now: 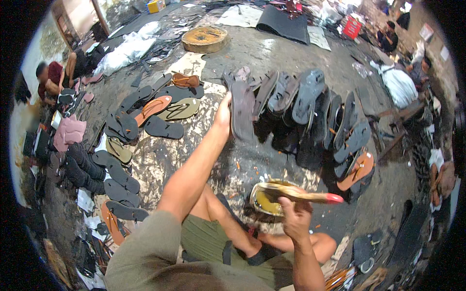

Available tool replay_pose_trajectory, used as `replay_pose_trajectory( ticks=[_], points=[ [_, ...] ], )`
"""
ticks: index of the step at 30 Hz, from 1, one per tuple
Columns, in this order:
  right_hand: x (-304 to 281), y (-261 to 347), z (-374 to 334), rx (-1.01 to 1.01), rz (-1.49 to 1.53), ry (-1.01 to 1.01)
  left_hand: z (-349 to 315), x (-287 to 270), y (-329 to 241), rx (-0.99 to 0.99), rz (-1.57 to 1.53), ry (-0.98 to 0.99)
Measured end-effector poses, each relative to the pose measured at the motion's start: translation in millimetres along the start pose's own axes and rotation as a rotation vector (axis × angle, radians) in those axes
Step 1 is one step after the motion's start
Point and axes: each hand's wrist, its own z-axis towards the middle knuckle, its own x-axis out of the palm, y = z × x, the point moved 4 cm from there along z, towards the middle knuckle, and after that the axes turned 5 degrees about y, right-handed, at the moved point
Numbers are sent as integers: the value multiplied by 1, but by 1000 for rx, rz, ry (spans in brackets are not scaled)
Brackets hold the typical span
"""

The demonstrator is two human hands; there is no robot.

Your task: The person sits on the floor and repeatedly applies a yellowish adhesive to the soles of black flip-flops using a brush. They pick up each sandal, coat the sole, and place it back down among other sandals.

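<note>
My left hand (pixel 223 116) reaches forward and grips the left edge of a dark brown flip-flop sole (pixel 241 111), held upright at the left end of the far row. My right hand (pixel 297 218) is closed around a brush (pixel 313 196) with a wooden handle and a red tip. The brush lies roughly level above an open tin (pixel 254 198) of yellowish, glue-like liquid and partly covers its mouth. Motion blurs the brush, and its bristles are hard to make out. Several dark flip-flops (pixel 309 97) stand propped in a curve to the right of the sole.
More flip-flops (pixel 165 128) and loose soles (pixel 121 177) lie on the left. A tan flip-flop (pixel 361 169) ends the right-hand row. Beyond stands a round wooden block (pixel 205 39). One person (pixel 53 80) sits at far left; others sit at far right. Scraps litter the floor.
</note>
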Motion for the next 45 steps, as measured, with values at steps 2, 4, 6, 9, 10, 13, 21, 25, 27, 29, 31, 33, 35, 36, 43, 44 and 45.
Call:
replay_pose_trajectory(
  ticks=[2, 4, 6, 9, 10, 13, 21, 25, 27, 29, 31, 33, 35, 36, 43, 44, 45],
  points=[
    [-23, -14, 3, 87, -8, -140, 72, -7, -25, 56, 94, -105],
    [-26, -15, 8, 134, -5, -146, 109, -39, -56, 20, 76, -452],
    [-41, -37, 9, 131, 24, -146, 121, -84, -58, -57, 100, -516],
    [-54, -43, 0, 160, -66, -392, 103, -103, -36, -126, 615, -315],
    [-75, -59, -12, 213, -165, -403, 90, -116, -49, -44, 1081, -298],
    [-136, -106, -35, 320, -358, -471, -1, -210, -111, 266, 1684, -694],
    [-98, -89, -10, 304, -267, -312, -154, -296, -159, -385, 1923, -807],
    [-85, -89, -14, 268, -270, -205, -230, -299, -170, -174, 1945, -909],
    [-65, -95, 3, 299, -458, -40, -296, -312, -179, 351, 1921, -606],
    [-55, -113, -4, 436, -539, 84, -300, -198, -132, 10, 1125, -536],
    [-37, -124, -5, 90, -674, 60, -328, -135, -108, -30, 1081, -444],
    [-27, -127, -5, 95, -936, 150, -353, -84, -75, -17, 1112, -301],
    [-33, -117, -6, -9, -625, -23, -379, -74, -55, -142, 1104, -319],
    [-39, -108, -6, -77, -287, -148, -385, -71, -49, -86, 1189, -254],
    [-114, -72, -46, -61, -1165, 55, -361, 6, 6, 349, 2058, -299],
    [-131, -79, -45, -23, -1247, 19, -350, 11, 1, 331, 1978, -300],
    [-146, -76, -46, -15, -1057, -161, -342, 12, -7, 302, 1903, -308]
  ],
)
